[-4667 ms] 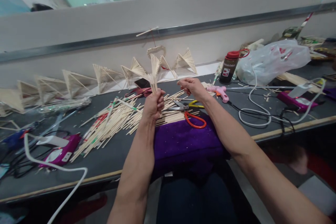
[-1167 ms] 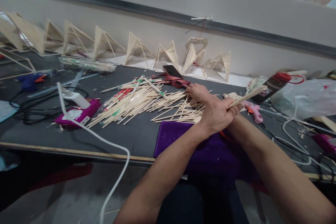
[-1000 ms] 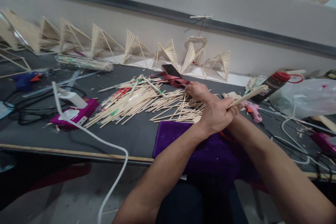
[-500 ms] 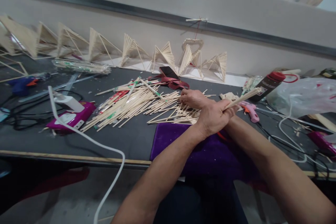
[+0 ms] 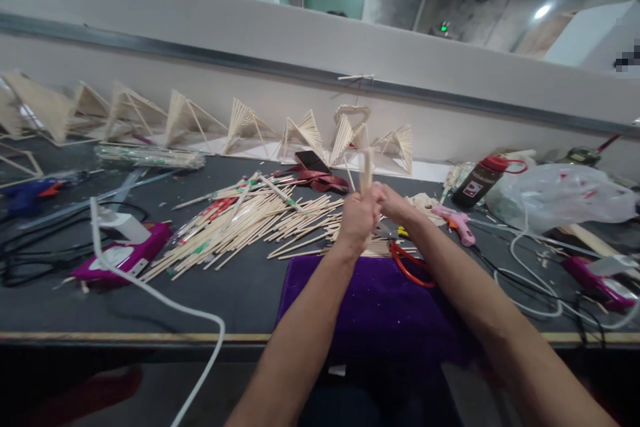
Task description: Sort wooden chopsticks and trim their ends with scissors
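Observation:
My left hand (image 5: 357,219) is closed round a bundle of thin wooden sticks (image 5: 367,170), which stands nearly upright and looks blurred. Pressed up against it from the right is my right hand (image 5: 389,201), its fingers closed at the same bundle and partly hidden. Below and to the left, a loose pile of wooden sticks (image 5: 250,217) spreads over the dark table, some in opened plastic wrap. Red-handled scissors (image 5: 413,267) lie under my right forearm, at the edge of a purple cloth (image 5: 320,293).
Fan-shaped stick models (image 5: 245,123) line the wall. A phone (image 5: 311,161) lies behind the pile. At right are a pink glue gun (image 5: 457,221), a dark bottle (image 5: 477,180) and a plastic bag (image 5: 555,193). A purple power strip (image 5: 127,257) with a white cable sits at left.
My right hand has left the stick pile and come up to my left hand. The bundle has swung from slanting right to upright. The head view has tilted up, and the scissors now show.

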Demonstrator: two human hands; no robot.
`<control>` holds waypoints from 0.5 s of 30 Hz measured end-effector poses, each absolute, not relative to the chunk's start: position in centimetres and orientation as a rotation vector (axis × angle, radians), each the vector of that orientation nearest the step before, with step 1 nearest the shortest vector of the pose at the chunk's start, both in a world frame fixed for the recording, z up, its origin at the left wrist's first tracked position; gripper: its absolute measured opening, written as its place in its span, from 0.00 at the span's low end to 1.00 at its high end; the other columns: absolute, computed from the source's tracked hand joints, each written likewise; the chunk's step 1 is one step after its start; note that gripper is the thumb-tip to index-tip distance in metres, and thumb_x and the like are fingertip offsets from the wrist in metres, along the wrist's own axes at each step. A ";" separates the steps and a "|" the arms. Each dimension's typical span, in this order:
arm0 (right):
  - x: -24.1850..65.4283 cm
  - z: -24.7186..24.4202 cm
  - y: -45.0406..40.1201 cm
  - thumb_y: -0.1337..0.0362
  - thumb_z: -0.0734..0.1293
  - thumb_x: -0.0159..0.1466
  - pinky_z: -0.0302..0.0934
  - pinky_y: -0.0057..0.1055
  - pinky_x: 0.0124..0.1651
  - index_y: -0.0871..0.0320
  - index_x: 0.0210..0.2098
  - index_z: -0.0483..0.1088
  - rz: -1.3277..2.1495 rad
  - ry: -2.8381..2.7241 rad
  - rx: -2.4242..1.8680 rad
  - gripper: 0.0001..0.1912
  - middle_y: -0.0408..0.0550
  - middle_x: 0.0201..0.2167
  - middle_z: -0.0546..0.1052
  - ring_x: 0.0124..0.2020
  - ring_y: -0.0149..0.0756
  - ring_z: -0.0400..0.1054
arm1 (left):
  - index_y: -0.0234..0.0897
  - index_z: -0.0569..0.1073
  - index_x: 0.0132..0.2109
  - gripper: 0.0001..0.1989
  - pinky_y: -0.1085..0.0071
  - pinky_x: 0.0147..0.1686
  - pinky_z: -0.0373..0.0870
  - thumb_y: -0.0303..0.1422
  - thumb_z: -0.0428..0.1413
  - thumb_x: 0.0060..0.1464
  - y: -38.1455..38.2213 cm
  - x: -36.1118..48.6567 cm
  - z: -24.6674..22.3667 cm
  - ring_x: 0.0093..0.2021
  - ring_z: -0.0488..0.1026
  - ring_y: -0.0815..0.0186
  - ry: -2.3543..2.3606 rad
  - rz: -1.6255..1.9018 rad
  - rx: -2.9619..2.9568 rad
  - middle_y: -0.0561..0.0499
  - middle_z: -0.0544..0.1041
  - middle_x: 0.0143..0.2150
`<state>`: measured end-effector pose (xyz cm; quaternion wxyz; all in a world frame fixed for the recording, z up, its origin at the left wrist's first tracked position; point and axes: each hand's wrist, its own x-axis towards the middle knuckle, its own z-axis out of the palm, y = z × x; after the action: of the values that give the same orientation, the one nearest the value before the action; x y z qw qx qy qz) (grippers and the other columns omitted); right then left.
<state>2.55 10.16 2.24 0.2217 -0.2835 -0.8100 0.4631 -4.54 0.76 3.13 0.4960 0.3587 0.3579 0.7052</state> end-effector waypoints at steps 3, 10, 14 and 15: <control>3.8 2.5 9.9 0.55 0.65 0.53 0.50 0.21 0.19 0.60 0.28 0.65 1.447 -2.099 -0.766 0.13 0.40 0.18 0.68 0.17 0.24 0.59 | 0.35 0.62 0.26 0.19 0.80 0.10 0.40 0.47 0.56 0.47 1.2 -6.7 3.8 0.10 0.45 0.80 0.779 1.797 0.650 0.64 0.51 0.13; 5.6 3.0 10.1 0.59 0.65 0.53 0.47 0.21 0.19 0.60 0.29 0.65 1.336 -2.121 -0.809 0.10 0.37 0.17 0.65 0.17 0.22 0.56 | 0.35 0.62 0.26 0.18 0.80 0.09 0.40 0.46 0.55 0.49 1.2 -10.9 4.2 0.10 0.45 0.80 0.779 2.059 0.504 0.63 0.52 0.14; 6.2 2.1 10.4 0.61 0.65 0.53 0.53 0.22 0.24 0.61 0.29 0.67 1.197 -2.325 -0.811 0.08 0.39 0.21 0.67 0.20 0.23 0.59 | 0.35 0.62 0.26 0.18 0.79 0.10 0.40 0.45 0.55 0.49 1.1 -11.8 4.2 0.10 0.46 0.80 0.812 2.128 0.539 0.62 0.53 0.14; 6.2 1.9 10.5 0.61 0.65 0.53 0.54 0.22 0.25 0.61 0.29 0.68 1.146 -2.372 -0.814 0.08 0.39 0.21 0.68 0.21 0.24 0.60 | 0.35 0.62 0.25 0.18 0.79 0.10 0.40 0.45 0.55 0.49 1.2 -11.8 4.2 0.11 0.45 0.80 0.826 2.135 0.558 0.62 0.53 0.14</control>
<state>6.19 10.46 1.86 0.1909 -0.2897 -0.8445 0.4079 -11.77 1.16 4.18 0.3828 0.2187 0.3241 0.8370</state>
